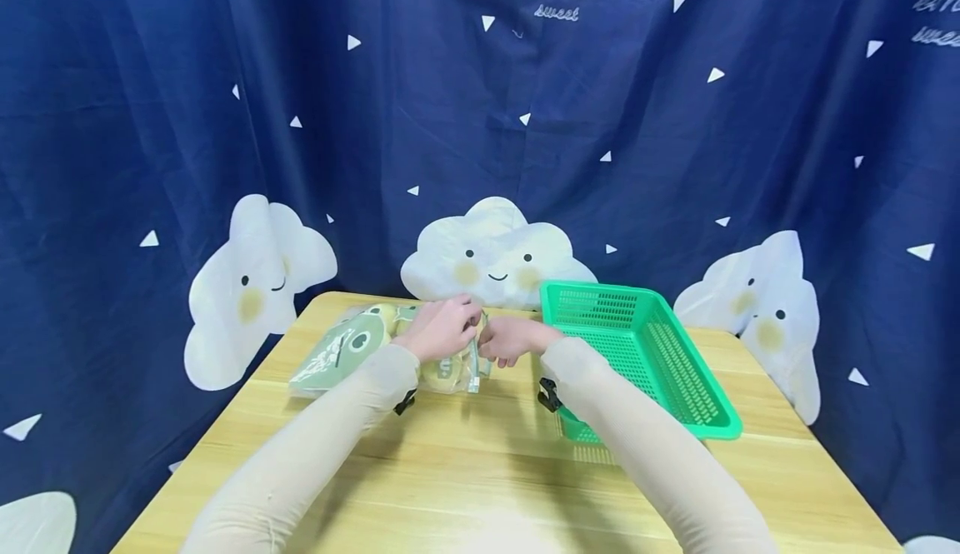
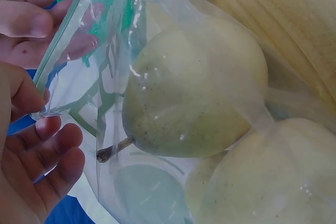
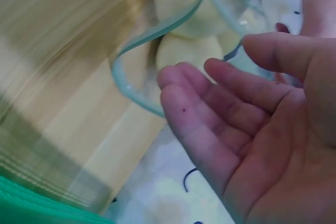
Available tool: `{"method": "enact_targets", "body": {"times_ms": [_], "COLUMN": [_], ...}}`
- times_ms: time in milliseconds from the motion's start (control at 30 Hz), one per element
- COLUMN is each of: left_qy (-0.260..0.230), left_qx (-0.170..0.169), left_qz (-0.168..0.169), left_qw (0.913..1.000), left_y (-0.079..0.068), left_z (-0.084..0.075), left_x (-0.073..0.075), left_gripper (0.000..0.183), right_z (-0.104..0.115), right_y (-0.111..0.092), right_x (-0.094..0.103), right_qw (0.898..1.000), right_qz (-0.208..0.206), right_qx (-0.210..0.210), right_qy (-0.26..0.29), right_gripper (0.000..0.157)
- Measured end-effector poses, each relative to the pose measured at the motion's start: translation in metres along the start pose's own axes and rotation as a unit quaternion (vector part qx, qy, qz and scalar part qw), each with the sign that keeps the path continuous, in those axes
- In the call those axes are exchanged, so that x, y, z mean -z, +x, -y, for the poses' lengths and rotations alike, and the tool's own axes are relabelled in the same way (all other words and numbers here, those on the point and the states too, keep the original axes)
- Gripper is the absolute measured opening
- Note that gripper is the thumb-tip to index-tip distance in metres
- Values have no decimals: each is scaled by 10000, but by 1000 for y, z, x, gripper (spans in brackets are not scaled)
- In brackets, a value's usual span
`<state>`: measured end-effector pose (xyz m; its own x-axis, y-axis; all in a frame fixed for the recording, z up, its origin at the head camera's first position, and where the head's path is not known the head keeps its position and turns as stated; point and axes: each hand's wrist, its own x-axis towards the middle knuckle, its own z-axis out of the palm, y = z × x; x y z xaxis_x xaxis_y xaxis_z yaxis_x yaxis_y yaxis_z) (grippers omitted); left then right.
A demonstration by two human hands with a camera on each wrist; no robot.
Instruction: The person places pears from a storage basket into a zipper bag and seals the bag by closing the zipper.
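A clear zip bag [image 1: 330,362] with a green cartoon print lies on the table's left side, holding several pale yellow-green pears [image 2: 194,87]. My left hand [image 1: 442,326] pinches the bag's zip strip [image 2: 64,31] between thumb and index finger, its other fingers loosely bent beside the film. In the right wrist view the bag's mouth gapes, its teal strip bowed into a loop. My right hand [image 1: 516,339] is at that mouth, palm showing and fingers slightly bent, with nothing held. Some of its fingertips show through the film in the left wrist view.
A green plastic basket [image 1: 682,366] with perforated walls stands right of the bag, partly behind my right forearm. The wooden table [image 1: 465,471] reaches back to a dark blue curtain [image 1: 465,79] with white clouds and triangles.
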<state>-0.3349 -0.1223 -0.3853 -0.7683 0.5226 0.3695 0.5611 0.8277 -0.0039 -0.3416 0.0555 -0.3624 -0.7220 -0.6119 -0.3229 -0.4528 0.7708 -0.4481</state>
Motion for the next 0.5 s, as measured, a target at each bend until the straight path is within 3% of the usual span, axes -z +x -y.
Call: {"method": "enact_targets", "body": {"times_ms": [233,500], "left_qy": [-97,-55], "left_qx": [42,67], "left_qz": [102,348], "left_qw": [9999,9994], "left_y": [1,1], "left_z": [-1,-2], "left_x": [2,1], "left_gripper": [7,9], "right_z": [18,27], "right_y": [-14,-20], "right_x": [-1,-20], "right_qw": [9987,9942], "right_qz": [-305,-881], "right_qx": [-195,-492], "right_qy": [-346,-374], "right_gripper": [26,38]}}
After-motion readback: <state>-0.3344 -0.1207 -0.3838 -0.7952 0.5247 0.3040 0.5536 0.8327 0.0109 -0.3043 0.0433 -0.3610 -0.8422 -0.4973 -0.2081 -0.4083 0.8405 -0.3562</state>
